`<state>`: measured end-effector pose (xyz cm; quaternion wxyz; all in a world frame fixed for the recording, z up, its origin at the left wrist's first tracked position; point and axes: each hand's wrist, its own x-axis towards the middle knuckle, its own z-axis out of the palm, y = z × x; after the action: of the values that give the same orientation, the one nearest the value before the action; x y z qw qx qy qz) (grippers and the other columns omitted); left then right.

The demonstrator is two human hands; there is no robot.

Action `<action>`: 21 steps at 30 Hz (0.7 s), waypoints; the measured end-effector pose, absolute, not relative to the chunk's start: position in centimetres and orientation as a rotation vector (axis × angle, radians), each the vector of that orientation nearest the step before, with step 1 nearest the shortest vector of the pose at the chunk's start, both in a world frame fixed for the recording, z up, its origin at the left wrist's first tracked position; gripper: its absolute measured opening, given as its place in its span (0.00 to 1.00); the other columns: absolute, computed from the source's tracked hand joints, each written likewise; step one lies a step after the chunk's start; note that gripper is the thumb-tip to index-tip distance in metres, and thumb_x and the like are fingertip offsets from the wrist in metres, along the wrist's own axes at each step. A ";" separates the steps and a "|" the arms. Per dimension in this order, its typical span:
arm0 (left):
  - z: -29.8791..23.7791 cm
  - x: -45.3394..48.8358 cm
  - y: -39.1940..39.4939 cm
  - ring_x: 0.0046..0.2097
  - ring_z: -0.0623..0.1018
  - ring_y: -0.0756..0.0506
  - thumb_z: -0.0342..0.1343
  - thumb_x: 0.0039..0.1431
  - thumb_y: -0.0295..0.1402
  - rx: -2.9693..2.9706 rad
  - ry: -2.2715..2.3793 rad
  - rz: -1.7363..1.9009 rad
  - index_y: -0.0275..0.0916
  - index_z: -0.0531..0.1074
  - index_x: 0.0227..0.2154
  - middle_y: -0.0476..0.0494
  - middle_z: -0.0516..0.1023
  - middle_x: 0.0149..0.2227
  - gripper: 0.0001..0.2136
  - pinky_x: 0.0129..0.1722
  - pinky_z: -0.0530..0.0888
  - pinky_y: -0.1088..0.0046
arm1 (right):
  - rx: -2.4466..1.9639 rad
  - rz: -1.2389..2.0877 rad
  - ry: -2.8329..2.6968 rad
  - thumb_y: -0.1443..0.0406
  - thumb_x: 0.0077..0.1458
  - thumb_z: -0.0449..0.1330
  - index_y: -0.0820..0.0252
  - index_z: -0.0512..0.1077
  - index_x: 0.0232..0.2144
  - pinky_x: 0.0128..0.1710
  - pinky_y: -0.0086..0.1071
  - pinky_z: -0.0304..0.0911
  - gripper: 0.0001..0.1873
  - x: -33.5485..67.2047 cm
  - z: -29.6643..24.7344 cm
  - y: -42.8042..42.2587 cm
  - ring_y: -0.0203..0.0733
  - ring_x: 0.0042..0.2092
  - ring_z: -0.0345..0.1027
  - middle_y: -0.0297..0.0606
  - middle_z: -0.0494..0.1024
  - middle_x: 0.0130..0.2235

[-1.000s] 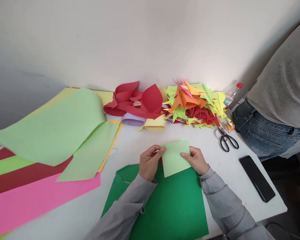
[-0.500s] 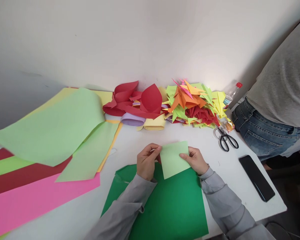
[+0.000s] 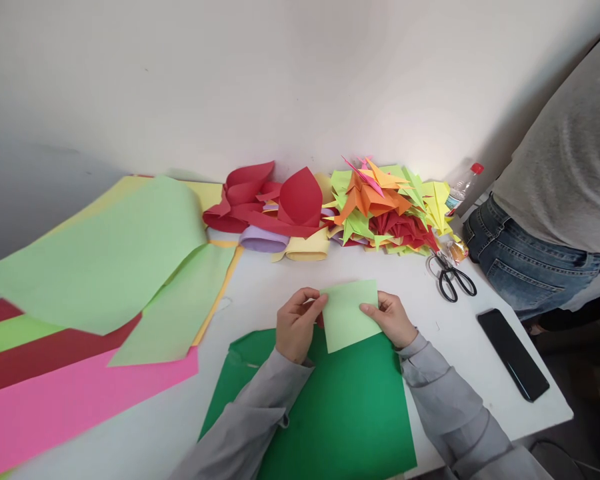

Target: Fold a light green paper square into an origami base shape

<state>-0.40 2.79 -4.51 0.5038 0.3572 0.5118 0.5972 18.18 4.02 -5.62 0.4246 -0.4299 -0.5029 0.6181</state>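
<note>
A square of light green paper is held up between my two hands, above a dark green folder-like sheet on the table. My left hand pinches its upper left edge between thumb and fingers. On the other side, my right hand grips the right edge, thumb on the near face and fingers behind. A small bit of red shows beside my left fingers; I cannot make out what it is. The fingers behind the paper are partly hidden.
Large light green sheets and a pink sheet lie left. Along the wall are red paper curls and a pile of folded paper. Scissors, a phone and a bottle sit right, near a person in jeans.
The light green square is tilted slightly, its lower edge a little higher. My left hand has shifted slightly to the right; my right hand has hardly moved.
</note>
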 end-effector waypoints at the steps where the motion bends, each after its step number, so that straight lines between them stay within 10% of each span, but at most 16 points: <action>1: -4.6 -0.4 2.8 0.17 0.65 0.52 0.62 0.44 0.37 0.861 1.236 1.451 0.39 0.68 0.23 0.56 0.64 0.15 0.10 0.16 0.64 0.78 | -1.076 1.550 -1.268 0.54 0.44 0.67 0.61 0.75 0.32 0.30 0.32 0.66 0.18 18.2 -5.7 4.0 0.38 0.29 0.70 0.34 0.79 0.29; 21: -4.5 -0.7 2.7 0.19 0.66 0.51 0.55 0.51 0.41 0.918 1.280 1.408 0.39 0.71 0.26 0.53 0.65 0.16 0.10 0.17 0.65 0.77 | -1.078 1.541 -1.292 0.54 0.45 0.66 0.61 0.76 0.33 0.32 0.34 0.68 0.17 18.4 -6.1 4.1 0.39 0.31 0.71 0.35 0.80 0.32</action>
<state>-0.73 2.73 -4.53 0.4922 0.3783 0.5274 0.5801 18.36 4.08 -6.14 0.4170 -0.4294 -0.5146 0.6140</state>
